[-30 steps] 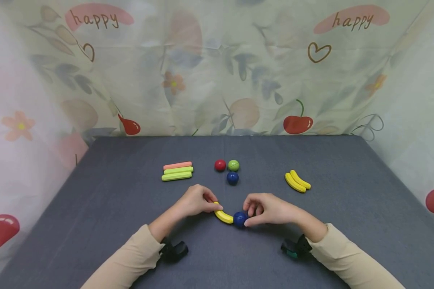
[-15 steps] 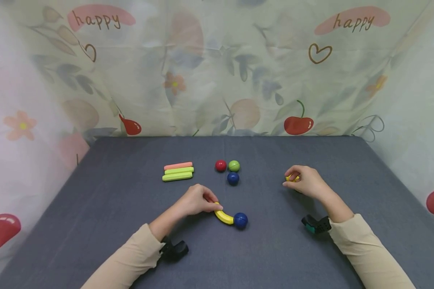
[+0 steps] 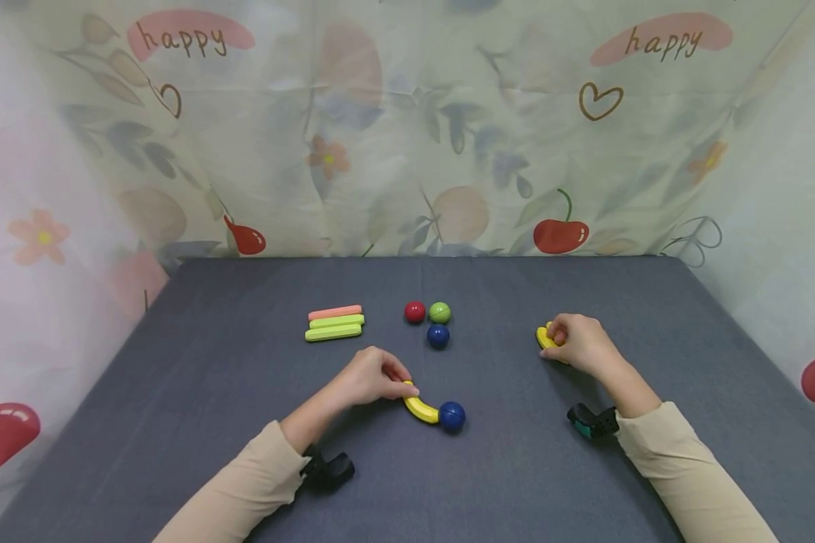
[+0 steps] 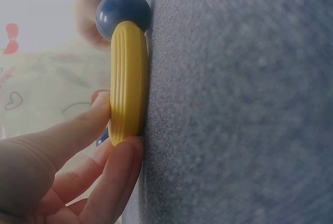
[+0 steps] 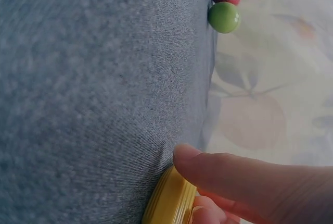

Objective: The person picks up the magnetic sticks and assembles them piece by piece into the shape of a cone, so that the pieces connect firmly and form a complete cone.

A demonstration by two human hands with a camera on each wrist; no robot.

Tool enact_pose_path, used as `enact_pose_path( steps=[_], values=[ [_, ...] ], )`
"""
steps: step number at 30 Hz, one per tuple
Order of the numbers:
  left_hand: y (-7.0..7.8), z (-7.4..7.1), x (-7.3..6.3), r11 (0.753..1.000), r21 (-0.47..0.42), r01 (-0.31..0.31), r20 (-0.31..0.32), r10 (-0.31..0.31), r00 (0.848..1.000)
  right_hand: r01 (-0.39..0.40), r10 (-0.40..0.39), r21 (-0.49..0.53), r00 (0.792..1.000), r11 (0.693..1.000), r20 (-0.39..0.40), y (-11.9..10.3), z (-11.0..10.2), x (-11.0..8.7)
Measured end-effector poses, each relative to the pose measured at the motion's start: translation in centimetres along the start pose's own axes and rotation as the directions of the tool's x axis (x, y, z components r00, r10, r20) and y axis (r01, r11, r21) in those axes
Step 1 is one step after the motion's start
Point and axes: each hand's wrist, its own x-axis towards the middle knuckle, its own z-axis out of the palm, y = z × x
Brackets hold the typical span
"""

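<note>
My left hand (image 3: pixel 370 377) pinches the far-left end of a yellow curved toy stick (image 3: pixel 421 409) between thumb and fingers. That stick's other end touches a blue ball (image 3: pixel 451 416); in the left wrist view the ball (image 4: pixel 124 13) sits at the stick's far tip. Over on the right, my right hand (image 3: pixel 577 345) holds one of two yellow curved sticks (image 3: pixel 545 338) lying side by side, partly hidden by the fingers. Seen from the right wrist, the thumb lies on the end of the yellow stick (image 5: pixel 169 200), with the other fingers behind it.
Behind the hands stand a red ball (image 3: pixel 414 312), a green ball (image 3: pixel 439 313) and a second blue ball (image 3: pixel 438 335). Straight sticks, one pink (image 3: pixel 335 312) and two lime-green (image 3: pixel 334 332), lie to their left. A patterned curtain (image 3: pixel 380 151) hangs behind the dark table (image 3: pixel 210 422).
My right hand has left the front blue ball and moved right to the pair of yellow curved sticks, where it now grips one. The left hand keeps its place on the first stick.
</note>
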Motion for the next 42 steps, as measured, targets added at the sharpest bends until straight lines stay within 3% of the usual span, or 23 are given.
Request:
enact_pose_path(
  steps=[13,24,27,31,36,42],
  values=[
    [0.1,0.0,-0.1,1.000,-0.001,0.000,0.001,0.000,1.000,-0.051,0.052,-0.048,0.999,0.998,0.017,-0.2,0.3,0.1],
    [0.0,0.0,0.1,1.000,-0.004,-0.012,0.011,0.012,1.000,0.013,-0.012,-0.009,1.000,1.000,0.004,-0.4,0.1,-0.1],
    [-0.1,0.0,0.1,1.000,-0.007,-0.011,0.014,0.011,1.000,0.045,-0.045,0.038,0.999,0.998,-0.003,-0.4,-0.1,-0.3],
    [-0.1,0.0,0.2,1.000,-0.008,-0.010,0.017,0.011,1.000,0.084,-0.094,0.170,0.994,0.982,0.050,-0.5,-0.3,-0.4],
    [-0.1,0.0,0.1,1.000,-0.008,-0.014,0.015,0.014,1.000,0.094,-0.151,0.326,0.976,0.941,0.155,-1.1,0.1,-0.4],
    [-0.1,0.0,0.1,1.000,-0.020,-0.023,0.020,0.023,1.000,0.043,-0.193,0.478,0.944,0.877,0.269,-2.2,1.2,-0.6]
  ],
)
